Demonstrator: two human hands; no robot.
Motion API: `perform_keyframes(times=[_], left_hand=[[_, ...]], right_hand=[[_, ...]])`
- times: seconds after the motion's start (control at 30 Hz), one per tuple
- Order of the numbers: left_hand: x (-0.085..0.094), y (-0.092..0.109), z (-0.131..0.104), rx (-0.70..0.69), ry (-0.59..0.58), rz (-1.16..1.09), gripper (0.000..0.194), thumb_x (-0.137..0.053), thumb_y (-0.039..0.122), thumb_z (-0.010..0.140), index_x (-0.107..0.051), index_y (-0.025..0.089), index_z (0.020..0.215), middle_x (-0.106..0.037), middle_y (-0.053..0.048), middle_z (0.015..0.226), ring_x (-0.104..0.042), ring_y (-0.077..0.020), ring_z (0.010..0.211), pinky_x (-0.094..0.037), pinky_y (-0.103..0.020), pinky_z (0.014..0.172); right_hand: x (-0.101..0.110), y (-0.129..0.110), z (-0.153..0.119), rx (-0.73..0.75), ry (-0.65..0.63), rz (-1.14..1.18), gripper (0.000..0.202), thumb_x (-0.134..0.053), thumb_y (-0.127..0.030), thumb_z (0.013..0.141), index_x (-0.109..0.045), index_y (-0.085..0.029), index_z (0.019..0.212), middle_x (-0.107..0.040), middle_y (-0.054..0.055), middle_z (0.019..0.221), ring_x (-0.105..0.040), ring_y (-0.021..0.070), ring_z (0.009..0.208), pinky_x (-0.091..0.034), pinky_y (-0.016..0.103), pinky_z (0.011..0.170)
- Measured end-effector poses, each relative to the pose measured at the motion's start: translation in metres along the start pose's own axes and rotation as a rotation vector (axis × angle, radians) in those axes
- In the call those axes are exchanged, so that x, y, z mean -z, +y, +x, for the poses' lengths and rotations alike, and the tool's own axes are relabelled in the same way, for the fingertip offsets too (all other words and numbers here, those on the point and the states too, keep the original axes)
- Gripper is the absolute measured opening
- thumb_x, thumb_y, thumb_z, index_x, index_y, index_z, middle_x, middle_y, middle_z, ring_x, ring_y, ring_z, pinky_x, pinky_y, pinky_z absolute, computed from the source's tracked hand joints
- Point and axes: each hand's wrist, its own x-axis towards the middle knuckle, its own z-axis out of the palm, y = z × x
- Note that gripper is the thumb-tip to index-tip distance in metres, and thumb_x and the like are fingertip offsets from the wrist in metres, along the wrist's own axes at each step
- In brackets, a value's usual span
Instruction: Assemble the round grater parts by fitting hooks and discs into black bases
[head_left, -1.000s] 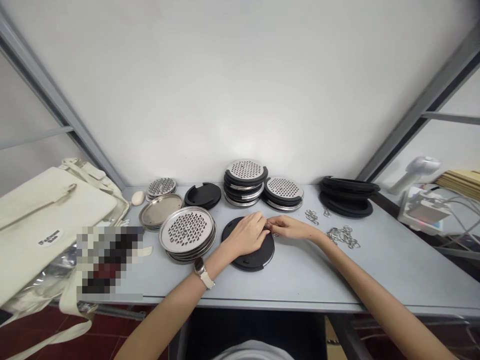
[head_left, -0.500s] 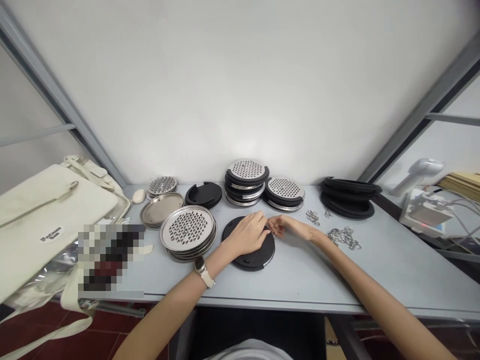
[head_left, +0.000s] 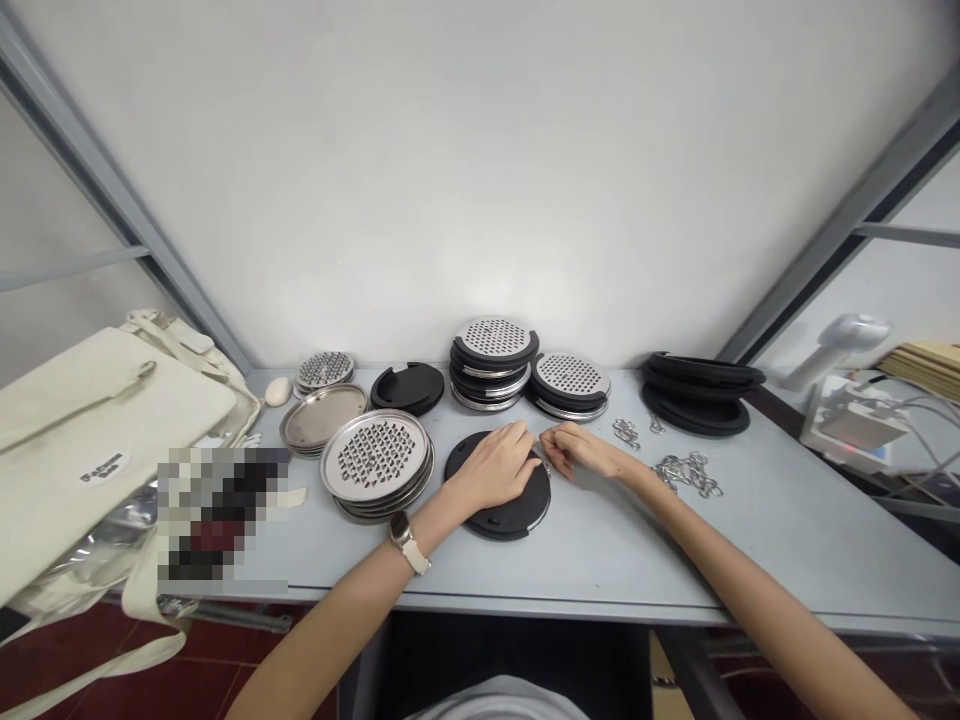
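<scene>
A round black plastic disc [head_left: 517,515] with a thin metallic edge lies flat on the table in front of me. My left hand [head_left: 499,462] rests over its top, fingers bent and gripping its right side. Close by, to the right of the disc's edge, my right hand [head_left: 579,450] is closed in a pinch. A tiny bit of shiny metal shows below its fingertips; what the fingers hold is mostly hidden. Loose metal clips [head_left: 688,473] lie in a pile to the right of that hand, with a smaller group of clips [head_left: 625,432] behind.
Left of the disc stand stacked metal grater plates [head_left: 379,455] and plain metal plates [head_left: 324,415]. Behind are a black disc [head_left: 409,388] and black-rimmed grater stacks [head_left: 495,340] [head_left: 572,376]. Black rings [head_left: 701,400] sit at right. A cream bag [head_left: 112,420] covers the left end.
My right hand has turned slightly and its fingers have curled in more, a little apart from my left hand. My left hand and the black disc have stayed put.
</scene>
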Motion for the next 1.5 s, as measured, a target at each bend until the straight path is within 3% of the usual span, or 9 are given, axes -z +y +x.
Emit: perform_keyframes(times=[0.4,0.67,0.97,1.5], left_hand=[[0.000,0.000,0.000,-0.007,0.001,0.011,0.007,-0.047,0.023,0.092,-0.047,0.018,0.096,-0.049,-0.005,0.093,-0.051,-0.0208,0.088,-0.045,-0.035,0.080],[-0.001,-0.001,0.000,-0.008,-0.005,0.000,0.007,-0.047,0.023,0.092,-0.047,0.018,0.096,-0.050,-0.005,0.093,-0.052,-0.0211,0.089,-0.045,-0.036,0.081],[-0.001,-0.001,-0.001,0.008,-0.006,-0.010,0.005,-0.047,0.022,0.091,-0.047,0.018,0.094,-0.049,-0.005,0.093,-0.051,-0.0210,0.089,-0.045,-0.036,0.081],[-0.003,-0.001,0.000,0.011,-0.007,0.003,0.005,-0.047,0.020,0.090,-0.046,0.019,0.094,-0.049,-0.005,0.094,-0.051,-0.0213,0.090,-0.045,-0.037,0.082]], right_hand=[[-0.002,-0.006,0.002,0.034,-0.007,-0.091,0.022,-0.031,-0.013,0.076,-0.037,-0.021,0.055,-0.045,-0.003,0.048,-0.041,0.0120,0.049,-0.038,0.026,0.057],[-0.005,-0.010,0.002,0.040,-0.015,-0.208,0.022,-0.034,-0.020,0.080,-0.037,-0.020,0.059,-0.041,-0.004,0.056,-0.036,0.0109,0.052,-0.034,0.025,0.055],[-0.004,0.002,0.004,0.041,-0.031,-0.323,0.025,-0.041,-0.032,0.084,-0.038,-0.019,0.062,-0.034,-0.006,0.056,-0.028,0.0093,0.053,-0.024,0.024,0.050],[-0.006,-0.001,0.002,0.041,0.030,-0.297,0.020,-0.045,-0.032,0.081,-0.036,-0.020,0.067,-0.035,-0.007,0.061,-0.030,0.0087,0.056,-0.028,0.023,0.051]])
